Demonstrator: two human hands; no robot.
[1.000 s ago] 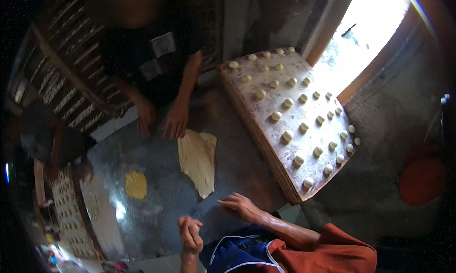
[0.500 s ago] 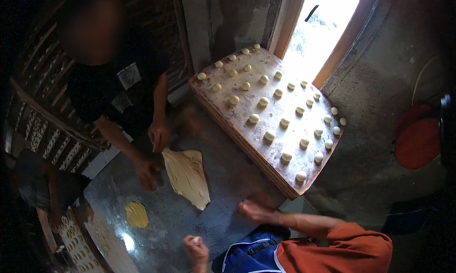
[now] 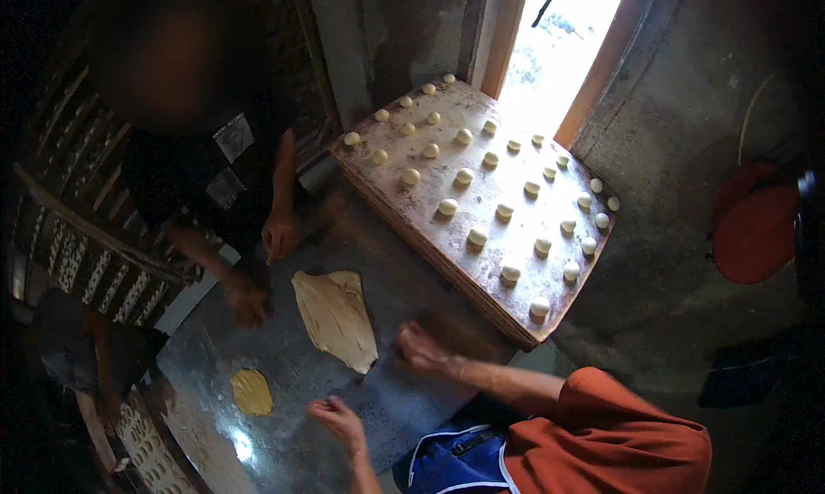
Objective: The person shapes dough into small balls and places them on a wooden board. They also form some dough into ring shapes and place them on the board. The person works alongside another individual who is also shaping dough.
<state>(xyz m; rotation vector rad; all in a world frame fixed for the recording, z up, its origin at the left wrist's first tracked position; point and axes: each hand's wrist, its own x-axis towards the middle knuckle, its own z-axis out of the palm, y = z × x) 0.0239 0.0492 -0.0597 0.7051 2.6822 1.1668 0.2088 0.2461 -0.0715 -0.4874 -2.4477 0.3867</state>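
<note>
A stretched sheet of pale dough lies on the dark metal worktop. Near the dough's front right edge is my right hand, fingers bent and smeared by motion, apart from the dough. My left hand is raised over the worktop in front of the sheet, its fingers curled together. Something small and pale may be in them, but I cannot make it out. To its left, a flat yellow patch, perhaps dough or fat, rests on the worktop.
A co-worker in a dark shirt stands across the worktop, both hands above its far edge. A stack of boards at the back right carries rows of dough balls. Small pieces lie on a tray at lower left. Red round seats stand at right.
Both my hands have moved forward and left, the right one nearer the dough sheet. The co-worker's hand has come away from the dough's far corner. The whole view has shifted slightly.
</note>
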